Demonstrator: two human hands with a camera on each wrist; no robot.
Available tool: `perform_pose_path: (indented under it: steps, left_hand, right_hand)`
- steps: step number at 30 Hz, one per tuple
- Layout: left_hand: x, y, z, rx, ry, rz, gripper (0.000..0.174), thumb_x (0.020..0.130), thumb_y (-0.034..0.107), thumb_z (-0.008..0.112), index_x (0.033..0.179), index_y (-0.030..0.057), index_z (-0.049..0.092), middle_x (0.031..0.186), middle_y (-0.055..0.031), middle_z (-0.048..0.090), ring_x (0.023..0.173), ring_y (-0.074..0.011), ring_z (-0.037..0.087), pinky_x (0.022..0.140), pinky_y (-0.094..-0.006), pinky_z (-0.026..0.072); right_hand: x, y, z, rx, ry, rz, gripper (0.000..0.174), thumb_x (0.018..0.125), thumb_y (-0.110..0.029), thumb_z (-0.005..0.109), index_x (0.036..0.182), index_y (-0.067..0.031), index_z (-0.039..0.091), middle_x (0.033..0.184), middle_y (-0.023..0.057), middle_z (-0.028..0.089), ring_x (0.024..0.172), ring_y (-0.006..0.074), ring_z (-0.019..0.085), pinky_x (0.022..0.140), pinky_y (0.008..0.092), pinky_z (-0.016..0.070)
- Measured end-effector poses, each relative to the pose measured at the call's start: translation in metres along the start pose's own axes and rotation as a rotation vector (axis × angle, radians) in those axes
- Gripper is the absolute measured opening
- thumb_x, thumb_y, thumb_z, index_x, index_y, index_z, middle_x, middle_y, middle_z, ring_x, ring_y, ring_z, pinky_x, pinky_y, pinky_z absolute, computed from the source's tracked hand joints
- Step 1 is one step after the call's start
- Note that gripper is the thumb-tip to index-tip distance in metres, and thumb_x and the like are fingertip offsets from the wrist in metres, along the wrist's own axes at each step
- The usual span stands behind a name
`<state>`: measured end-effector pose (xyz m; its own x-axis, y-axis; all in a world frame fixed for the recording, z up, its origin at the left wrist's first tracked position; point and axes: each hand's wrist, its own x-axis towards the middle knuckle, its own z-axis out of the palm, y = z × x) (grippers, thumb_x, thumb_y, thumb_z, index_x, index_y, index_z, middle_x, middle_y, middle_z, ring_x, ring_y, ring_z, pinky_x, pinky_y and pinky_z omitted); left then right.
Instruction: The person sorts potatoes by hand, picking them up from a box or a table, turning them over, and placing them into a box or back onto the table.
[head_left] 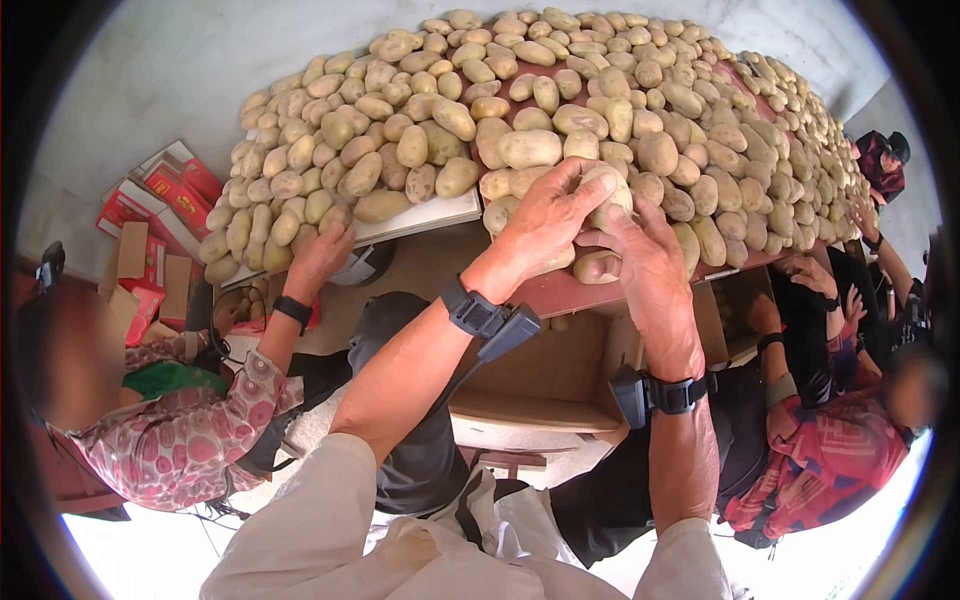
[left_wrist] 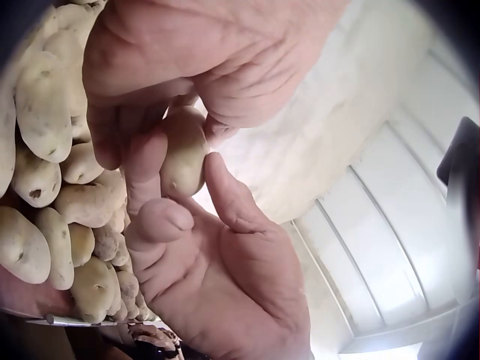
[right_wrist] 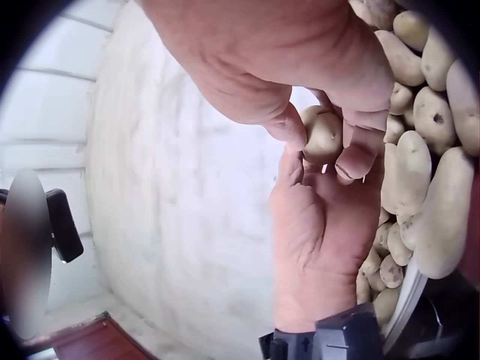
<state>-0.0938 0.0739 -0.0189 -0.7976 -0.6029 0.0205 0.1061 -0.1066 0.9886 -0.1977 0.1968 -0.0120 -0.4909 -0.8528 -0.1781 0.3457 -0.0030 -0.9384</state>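
A pale yellow potato (head_left: 612,197) is held between both hands above the near edge of the potato pile (head_left: 530,148). The left hand (head_left: 540,222) grips one end of it with thumb and fingers; the right hand (head_left: 650,265) pinches the other side. In the left wrist view the potato (left_wrist: 184,154) shows between the thumb and fingers of the right hand (left_wrist: 217,277), with the left hand (left_wrist: 202,60) above. The right wrist view shows the potato (right_wrist: 322,136) between the fingertips of both hands, partly covered by them.
Potatoes cover the table, whose red edge (head_left: 580,293) is near the wrists. Below it stands an open cardboard box (head_left: 540,375). Red cartons (head_left: 170,200) lie at the left. People sit on both sides, one with a hand (head_left: 322,255) at the pile's left edge.
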Motion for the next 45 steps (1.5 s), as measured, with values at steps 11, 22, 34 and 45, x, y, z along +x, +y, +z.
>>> perform_pose_path:
  steps: [11,22,34,45]
  left_hand:
    - [-0.004,0.013,-0.006,0.080,0.014,-0.083,0.041,0.097,0.024,0.074,0.129,0.0018,0.061,0.107,-0.0042,0.070,0.096,-0.0087,0.062,0.080,-0.0242,0.0519]
    - [-0.008,0.020,-0.008,0.141,-0.083,-0.054,0.045,0.095,0.021,0.076,0.133,0.0037,0.061,0.107,-0.0050,0.070,0.097,-0.0111,0.064,0.086,-0.0271,0.0528]
    - [-0.011,0.019,-0.002,0.068,-0.122,-0.097,0.039,0.099,0.027,0.070,0.127,0.0013,0.059,0.097,-0.0031,0.065,0.077,-0.0076,0.061,0.058,-0.0235,0.0481]
    - [-0.004,0.016,-0.011,-0.448,-0.064,-0.122,0.029,0.105,0.036,0.058,0.117,0.0091,0.058,0.098,-0.0049,0.065,0.082,-0.0174,0.065,0.057,-0.0291,0.0460]
  right_hand:
    - [0.001,-0.008,-0.003,-0.120,0.171,-0.195,0.048,0.099,-0.020,0.069,0.140,0.0009,0.055,0.107,0.0067,0.069,0.086,0.0126,0.069,0.059,0.0228,0.0463]
    - [0.005,-0.010,-0.011,-0.424,0.156,-0.439,0.041,0.099,-0.022,0.071,0.135,-0.0020,0.064,0.110,0.0043,0.068,0.082,0.0071,0.057,0.073,0.0244,0.0516]
    - [-0.003,-0.018,0.000,-0.469,0.176,-0.491,0.026,0.103,-0.014,0.063,0.125,-0.0008,0.067,0.109,0.0047,0.066,0.087,0.0092,0.059,0.081,0.0269,0.0526]
    - [-0.008,-0.023,0.005,-0.399,0.204,-0.459,0.024,0.103,-0.012,0.063,0.123,0.0001,0.068,0.107,0.0048,0.066,0.084,0.0105,0.059,0.077,0.0256,0.0506]
